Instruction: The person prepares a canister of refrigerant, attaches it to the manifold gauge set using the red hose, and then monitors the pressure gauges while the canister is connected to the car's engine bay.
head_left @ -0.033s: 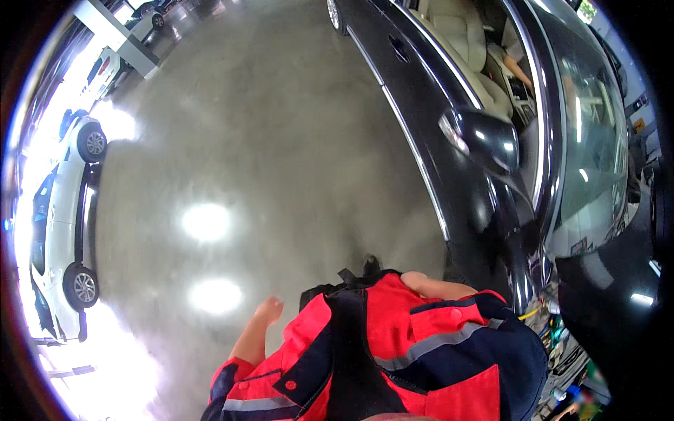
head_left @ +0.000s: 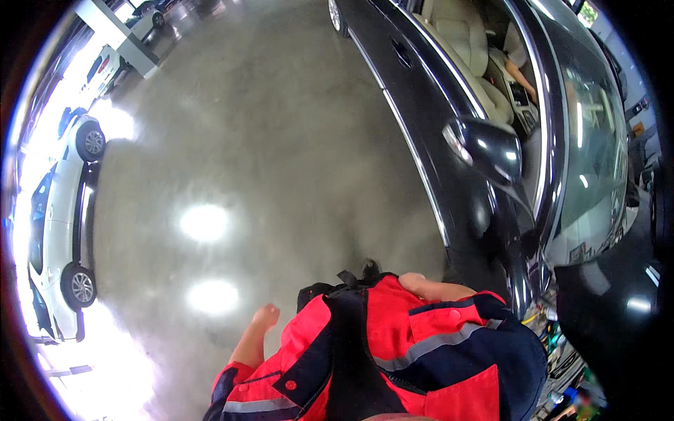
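Note:
My left hand [head_left: 267,313] hangs out to the left of my red and navy jacket [head_left: 379,337], over the grey floor. It looks closed in a loose fist, with nothing sticking out of it. Close against the jacket front is my right hand [head_left: 413,281]; its fingers are hidden from view. Nearest to it, on the right, stands a black car [head_left: 449,140]. The car's door mirror [head_left: 488,149] juts out, and its side window is down. Neither hand touches the car.
Through the window show a beige seat [head_left: 460,42] and another person's forearm [head_left: 516,72] reaching toward the centre console. A raised black panel [head_left: 604,302] stands over the engine bay [head_left: 562,351] at right. A white car [head_left: 60,238] is parked far left, near a pillar [head_left: 130,42].
The view has shifted slightly, so the mirror sits a little lower and farther right. The other person's arm inside the car shows more, farther down toward the console.

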Motion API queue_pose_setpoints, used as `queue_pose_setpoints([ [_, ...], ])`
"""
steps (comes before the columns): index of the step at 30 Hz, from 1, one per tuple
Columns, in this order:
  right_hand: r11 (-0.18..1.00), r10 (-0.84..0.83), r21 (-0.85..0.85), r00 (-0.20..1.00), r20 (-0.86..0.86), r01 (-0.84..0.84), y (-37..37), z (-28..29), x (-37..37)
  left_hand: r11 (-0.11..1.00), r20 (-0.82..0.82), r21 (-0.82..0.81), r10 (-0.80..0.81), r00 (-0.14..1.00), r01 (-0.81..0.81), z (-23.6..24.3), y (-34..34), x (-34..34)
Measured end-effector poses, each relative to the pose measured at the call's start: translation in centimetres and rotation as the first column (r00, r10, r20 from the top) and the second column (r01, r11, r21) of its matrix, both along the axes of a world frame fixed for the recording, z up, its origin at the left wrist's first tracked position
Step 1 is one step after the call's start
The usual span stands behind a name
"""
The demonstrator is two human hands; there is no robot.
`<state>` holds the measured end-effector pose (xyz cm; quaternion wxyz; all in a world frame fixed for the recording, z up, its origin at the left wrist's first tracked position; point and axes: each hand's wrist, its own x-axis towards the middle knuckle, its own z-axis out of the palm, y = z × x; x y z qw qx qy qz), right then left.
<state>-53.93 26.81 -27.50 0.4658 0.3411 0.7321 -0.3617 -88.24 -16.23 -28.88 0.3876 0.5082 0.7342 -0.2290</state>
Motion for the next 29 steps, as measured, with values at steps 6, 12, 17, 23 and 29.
queue_pose_setpoints([
  [6,0.982,0.102,0.174,0.975,-0.198,-0.068,6.7,-1.0,-8.8,0.953,0.179,-0.22,0.251,0.951,-0.21,-1.0,-1.3,-4.5],
  [12,1.0,0.026,0.001,0.998,-0.061,-0.026,15.1,-6.8,-20.8,0.85,0.109,-0.282,0.488,0.866,-0.444,-3.3,9.0,-19.6],
  [17,0.939,-0.058,0.265,0.858,-0.51,0.221,23.3,0.4,-33.4,0.951,-0.031,-0.024,0.307,0.951,-0.308,0.6,26.5,-39.9],
  [23,0.795,-0.367,0.237,0.754,-0.545,0.559,33.8,5.6,-41.6,0.544,0.347,0.438,0.633,0.692,-0.716,8.4,49.9,-57.2],
  [29,0.484,-0.435,0.383,0.596,-0.675,0.787,49.4,5.8,-46.8,0.687,0.266,0.469,0.489,0.831,-0.554,11.5,66.4,-60.0],
])
